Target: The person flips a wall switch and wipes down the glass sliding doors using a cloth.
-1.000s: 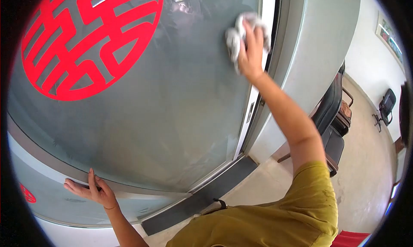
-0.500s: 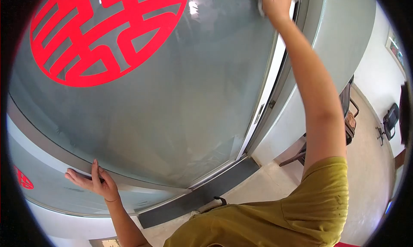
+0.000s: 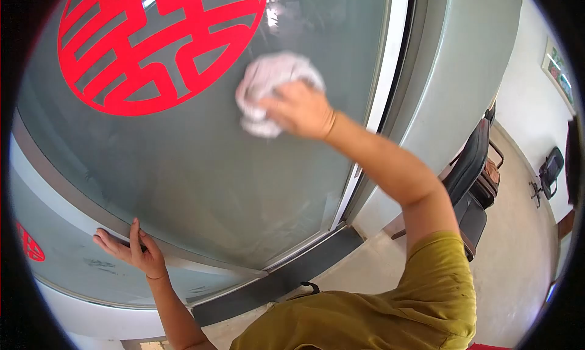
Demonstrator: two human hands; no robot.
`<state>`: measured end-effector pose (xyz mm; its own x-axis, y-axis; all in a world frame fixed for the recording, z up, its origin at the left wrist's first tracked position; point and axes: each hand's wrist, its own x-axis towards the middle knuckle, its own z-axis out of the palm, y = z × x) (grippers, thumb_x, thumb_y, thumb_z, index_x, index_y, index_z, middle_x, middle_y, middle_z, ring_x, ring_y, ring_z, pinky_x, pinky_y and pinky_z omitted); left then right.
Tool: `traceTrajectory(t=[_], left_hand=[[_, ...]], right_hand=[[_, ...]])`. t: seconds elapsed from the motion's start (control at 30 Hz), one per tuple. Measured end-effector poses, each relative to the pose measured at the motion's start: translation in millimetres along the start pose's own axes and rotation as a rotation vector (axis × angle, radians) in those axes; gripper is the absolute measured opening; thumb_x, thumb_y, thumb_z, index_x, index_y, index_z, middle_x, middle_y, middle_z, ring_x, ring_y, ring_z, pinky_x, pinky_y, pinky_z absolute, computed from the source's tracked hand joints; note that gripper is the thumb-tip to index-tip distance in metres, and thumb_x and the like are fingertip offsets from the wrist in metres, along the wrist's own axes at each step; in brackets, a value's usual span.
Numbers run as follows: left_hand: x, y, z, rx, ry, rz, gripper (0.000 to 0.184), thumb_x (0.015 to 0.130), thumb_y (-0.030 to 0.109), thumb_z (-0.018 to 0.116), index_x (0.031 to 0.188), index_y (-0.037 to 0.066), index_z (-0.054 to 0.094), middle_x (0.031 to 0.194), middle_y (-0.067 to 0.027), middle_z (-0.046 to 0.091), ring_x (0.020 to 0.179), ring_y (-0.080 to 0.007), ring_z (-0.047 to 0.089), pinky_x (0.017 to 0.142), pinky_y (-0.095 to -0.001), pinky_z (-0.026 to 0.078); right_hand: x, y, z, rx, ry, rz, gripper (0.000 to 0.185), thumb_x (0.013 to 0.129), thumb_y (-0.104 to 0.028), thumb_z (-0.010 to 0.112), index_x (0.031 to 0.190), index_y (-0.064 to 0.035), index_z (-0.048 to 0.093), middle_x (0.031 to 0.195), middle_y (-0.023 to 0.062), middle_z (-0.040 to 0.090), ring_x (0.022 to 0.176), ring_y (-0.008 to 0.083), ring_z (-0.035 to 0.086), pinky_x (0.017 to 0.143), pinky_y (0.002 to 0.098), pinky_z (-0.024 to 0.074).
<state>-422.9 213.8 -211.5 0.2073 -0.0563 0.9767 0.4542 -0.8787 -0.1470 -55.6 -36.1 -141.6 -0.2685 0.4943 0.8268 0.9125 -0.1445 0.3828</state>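
Note:
A large glass door panel [image 3: 183, 179] in a metal frame stands before me, bearing a round red cut-out sticker [image 3: 137, 85] with a character pattern. My right hand [image 3: 301, 109] is closed on a whitish-pink cloth [image 3: 268, 127], bunched and blurred by motion, against the glass just right of the sticker. At the lower left, my left hand [image 3: 143, 255] rests against the edge of the door frame [image 3: 79, 210]. Its fingers are stretched out and apart, some along the edge, one pointing up.
Another glass panel [image 3: 116, 283] with a smaller red sticker [image 3: 30, 246] lies beyond the frame at lower left. A dark floor strip [image 3: 262, 295] runs below the door. To the right are a black chair [image 3: 469, 167], a wall picture [image 3: 557, 72] and a black bag [image 3: 551, 170].
My right hand has moved the cloth down and left from the door's upper right edge towards the sticker, the elbow bending. My left hand has stayed on the frame.

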Motion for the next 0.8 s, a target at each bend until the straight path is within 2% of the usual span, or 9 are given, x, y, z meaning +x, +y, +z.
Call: traceTrajectory(t=[0.13, 0.2, 0.23, 0.27, 0.37, 0.43, 0.57, 0.7, 0.8], left_hand=[[2, 3, -4, 0.01, -0.022, 0.011, 0.031, 0.082, 0.001, 0.054, 0.103, 0.014, 0.073, 0.153, -0.0218, 0.021, 0.141, -0.0478, 0.01, 0.112, -0.0578, 0.015], [1, 1, -1, -0.019, -0.007, -0.005, 0.033, 0.081, 0.0, 0.054, 0.103, 0.015, 0.073, 0.153, -0.0223, 0.02, 0.141, -0.048, 0.01, 0.112, -0.0577, 0.015], [1, 1, -1, -0.013, -0.001, -0.011, 0.033, 0.081, 0.0, 0.054, 0.103, 0.015, 0.073, 0.153, -0.0223, 0.02, 0.141, -0.048, 0.01, 0.112, -0.0577, 0.015], [1, 1, -1, -0.006, 0.001, -0.007, 0.033, 0.081, 0.0, 0.054, 0.103, 0.016, 0.073, 0.153, -0.0224, 0.021, 0.141, -0.0483, 0.01, 0.112, -0.0575, 0.014], [1, 3, -3, 0.013, -0.008, -0.019, 0.033, 0.081, 0.0, 0.055, 0.102, 0.016, 0.073, 0.153, -0.0225, 0.021, 0.141, -0.0486, 0.01, 0.112, -0.0567, 0.014], [2, 2, -2, 0.025, -0.004, -0.026, 0.032, 0.081, 0.0, 0.055, 0.102, 0.017, 0.074, 0.153, -0.0225, 0.022, 0.141, -0.0487, 0.01, 0.113, -0.0563, 0.014], [1, 1, -2, -0.004, 0.008, -0.008, 0.031, 0.081, 0.0, 0.056, 0.1, 0.016, 0.074, 0.153, -0.0221, 0.022, 0.141, -0.0485, 0.01, 0.113, -0.0556, 0.014], [-2, -1, -1, -0.034, 0.006, -0.018, 0.031, 0.08, -0.001, 0.056, 0.1, 0.016, 0.074, 0.153, -0.0219, 0.022, 0.141, -0.0486, 0.011, 0.113, -0.0554, 0.014], [2, 2, -5, -0.001, -0.017, -0.008, 0.032, 0.081, -0.002, 0.055, 0.1, 0.016, 0.074, 0.153, -0.0221, 0.022, 0.141, -0.0486, 0.011, 0.113, -0.0553, 0.014]], right_hand=[[66, 97, -53, -0.243, 0.343, 0.08, 0.046, 0.077, -0.013, 0.065, 0.122, -0.0099, 0.056, 0.107, 0.0171, 0.056, 0.098, 0.0381, 0.052, 0.083, 0.0473, 0.0421], [95, 117, -89, 0.557, 0.529, 0.78, 0.037, 0.098, -0.02, 0.038, 0.13, -0.0054, 0.051, 0.126, 0.0214, 0.048, 0.116, 0.0359, 0.047, 0.103, 0.0413, 0.0336], [92, 136, -92, 0.536, 0.745, 0.678, 0.038, 0.099, -0.024, 0.037, 0.128, -0.004, 0.051, 0.122, 0.0211, 0.049, 0.113, 0.0347, 0.049, 0.101, 0.0397, 0.035], [75, 164, -104, -0.337, 0.535, 0.446, 0.038, 0.099, -0.023, 0.039, 0.128, -0.0025, 0.051, 0.124, 0.0207, 0.049, 0.115, 0.0344, 0.049, 0.101, 0.0397, 0.0347], [79, 156, -89, -0.328, 0.632, 0.367, 0.038, 0.096, -0.019, 0.044, 0.131, -0.0035, 0.05, 0.127, 0.0211, 0.05, 0.117, 0.0355, 0.048, 0.103, 0.0413, 0.0334], [72, 133, -65, -0.303, 0.619, 0.309, 0.04, 0.079, -0.02, 0.064, 0.118, -0.0134, 0.059, 0.107, 0.0175, 0.054, 0.1, 0.0382, 0.05, 0.088, 0.0455, 0.0404], [47, 35, -35, -0.211, 0.185, -0.008, 0.051, 0.073, -0.02, 0.066, 0.124, -0.0193, 0.059, 0.106, 0.0153, 0.051, 0.098, 0.0333, 0.05, 0.089, 0.0413, 0.0415], [54, 53, -45, -0.168, -0.077, -0.134, 0.055, 0.066, -0.026, 0.075, 0.12, -0.0312, 0.062, 0.109, 0.0097, 0.052, 0.095, 0.0297, 0.054, 0.083, 0.0384, 0.0479], [94, 87, -72, -0.165, -0.001, -0.317, 0.051, 0.07, -0.025, 0.072, 0.12, -0.0268, 0.062, 0.117, 0.0111, 0.052, 0.106, 0.0316, 0.053, 0.091, 0.0427, 0.0453]])
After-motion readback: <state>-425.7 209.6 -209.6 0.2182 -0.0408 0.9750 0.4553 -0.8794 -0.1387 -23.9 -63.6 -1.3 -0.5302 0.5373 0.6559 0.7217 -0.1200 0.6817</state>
